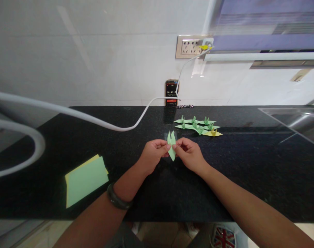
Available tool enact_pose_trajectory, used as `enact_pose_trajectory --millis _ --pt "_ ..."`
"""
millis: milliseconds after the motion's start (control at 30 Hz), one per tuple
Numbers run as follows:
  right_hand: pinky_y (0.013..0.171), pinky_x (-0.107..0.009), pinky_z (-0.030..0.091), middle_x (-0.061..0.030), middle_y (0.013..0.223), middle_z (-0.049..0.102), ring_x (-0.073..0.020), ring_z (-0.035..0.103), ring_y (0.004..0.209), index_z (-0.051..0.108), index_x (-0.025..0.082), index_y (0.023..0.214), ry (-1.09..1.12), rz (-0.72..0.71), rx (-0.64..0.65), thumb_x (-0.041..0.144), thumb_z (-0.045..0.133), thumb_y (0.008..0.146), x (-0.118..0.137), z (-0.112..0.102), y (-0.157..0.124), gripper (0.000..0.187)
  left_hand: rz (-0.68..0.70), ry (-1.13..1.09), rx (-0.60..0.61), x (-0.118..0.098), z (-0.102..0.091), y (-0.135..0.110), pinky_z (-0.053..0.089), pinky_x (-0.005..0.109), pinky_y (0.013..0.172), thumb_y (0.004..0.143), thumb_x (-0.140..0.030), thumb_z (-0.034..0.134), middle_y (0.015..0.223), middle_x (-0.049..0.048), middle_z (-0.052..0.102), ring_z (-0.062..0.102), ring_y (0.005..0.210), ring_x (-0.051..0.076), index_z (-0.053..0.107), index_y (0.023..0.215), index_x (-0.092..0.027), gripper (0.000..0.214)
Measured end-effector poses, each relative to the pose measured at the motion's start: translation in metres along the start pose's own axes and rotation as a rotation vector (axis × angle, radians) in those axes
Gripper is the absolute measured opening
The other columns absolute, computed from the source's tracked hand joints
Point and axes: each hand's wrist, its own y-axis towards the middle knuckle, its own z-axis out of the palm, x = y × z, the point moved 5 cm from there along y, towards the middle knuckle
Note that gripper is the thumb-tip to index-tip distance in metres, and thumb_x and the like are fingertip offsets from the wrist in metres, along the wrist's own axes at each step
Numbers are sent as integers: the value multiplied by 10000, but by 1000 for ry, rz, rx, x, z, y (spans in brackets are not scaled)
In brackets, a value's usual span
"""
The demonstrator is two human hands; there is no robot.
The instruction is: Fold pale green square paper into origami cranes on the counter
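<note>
Between my two hands is a light green folded paper (171, 151), diamond-shaped below, with two narrow points standing up at its far end. My left hand (154, 153) pinches its left side, thumb on top. Its right side is held by my right hand (189, 153), with that thumb also on the face of the paper. Under the fingers, a small clear sheet or reflection (167, 136) shows on the counter; I cannot tell which. Beyond my right hand stand several green paper cranes (194, 121) in two rows, with a yellow paper crane (213, 133) at the near right end.
A stack of green and yellow paper (87, 182) lies left on the black counter (152, 203). A phone with a running timer (171, 91) leans on the wall. A white cable (115, 128) crosses from the left to the wall socket (189, 47). The sink (301, 120) is at right.
</note>
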Motion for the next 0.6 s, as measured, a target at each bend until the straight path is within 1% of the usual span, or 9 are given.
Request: enact_pose_trajectory --millis 67,233,300,367,467,600 --pt "457 -204 381 17 565 515 -89 463 484 515 168 678 -26 0 -3 300 535 738 0 0 0 146 25 64 -10 -1 1 -1 430 241 580 660 -320 609 632 19 593 534 572 98 583 726 -109 222" --pt "457 -205 357 19 535 498 -84 441 477 533 157 644 -84 -30 15 294 546 734 6 0 -1 164 112 198 -97 -5 -3 -1 376 209 494 639 -328 624 556 -3 559 490 511 88 575 665 -114 221" --pt "458 -207 353 21 529 491 -83 438 476 536 154 638 -75 -32 29 292 551 733 9 0 -2 169 133 240 -129 -5 -6 0 360 206 478 633 -332 629 539 -8 547 475 498 86 573 646 -116 223" --pt "456 -208 354 23 527 487 -81 440 471 535 152 645 -32 -20 54 293 551 736 10 1 -2 168 145 247 -136 -6 -7 0 347 203 468 635 -336 626 529 -14 535 459 487 80 565 628 -119 226" --pt "459 -210 370 26 550 499 -80 456 472 537 156 707 72 6 71 294 550 740 10 1 -1 142 132 213 -96 -6 -6 -1 329 197 454 650 -340 611 507 -25 515 438 465 71 546 605 -125 229" --pt "479 -217 397 20 609 529 -83 491 497 532 162 768 205 36 90 292 570 726 9 1 1 141 114 181 7 -7 1 -3 329 192 462 670 -330 592 523 -28 524 440 470 66 542 614 -129 215"
